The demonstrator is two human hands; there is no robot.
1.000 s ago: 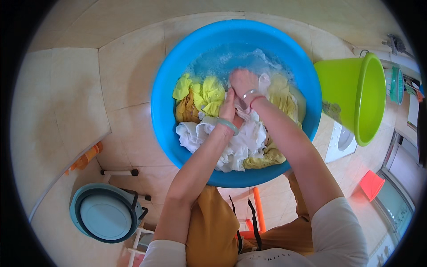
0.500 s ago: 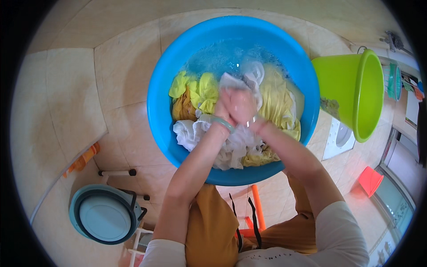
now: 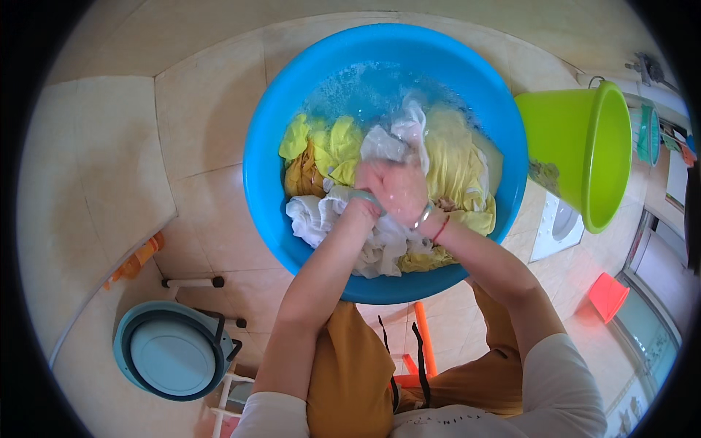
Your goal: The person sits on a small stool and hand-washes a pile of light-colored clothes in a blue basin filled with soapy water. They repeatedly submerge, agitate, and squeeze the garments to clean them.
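A large round blue basin (image 3: pixel 261 190) in front of me holds soapy water (image 3: pixel 354 91) and a heap of wet clothes. In its middle, my left hand (image 3: pixel 367 177) and my right hand (image 3: pixel 404 191) are pressed together, both closed on a white cloth (image 3: pixel 385 144). Part of that cloth sticks out beyond my knuckles; the fingers are partly hidden. A pale yellow garment (image 3: pixel 451 164) lies to the right of my hands. Bright yellow fabric (image 3: pixel 342 146) and a brown piece (image 3: pixel 301 175) are on the left, with a white garment (image 3: pixel 310 217) nearer me.
A lime-green bucket (image 3: pixel 558 139) lies tilted at the basin's right, beside a white floor fixture (image 3: pixel 558 228). At lower left a grey-blue folding basin (image 3: pixel 174 354) rests by a white rack. An orange stool leg (image 3: pixel 423 328) shows between my legs; a red bin (image 3: pixel 607 297) stands at right.
Both hands have moved slightly toward me, still together on the white cloth. More of the cloth shows beyond them, and the basin looks shifted a little to the right.
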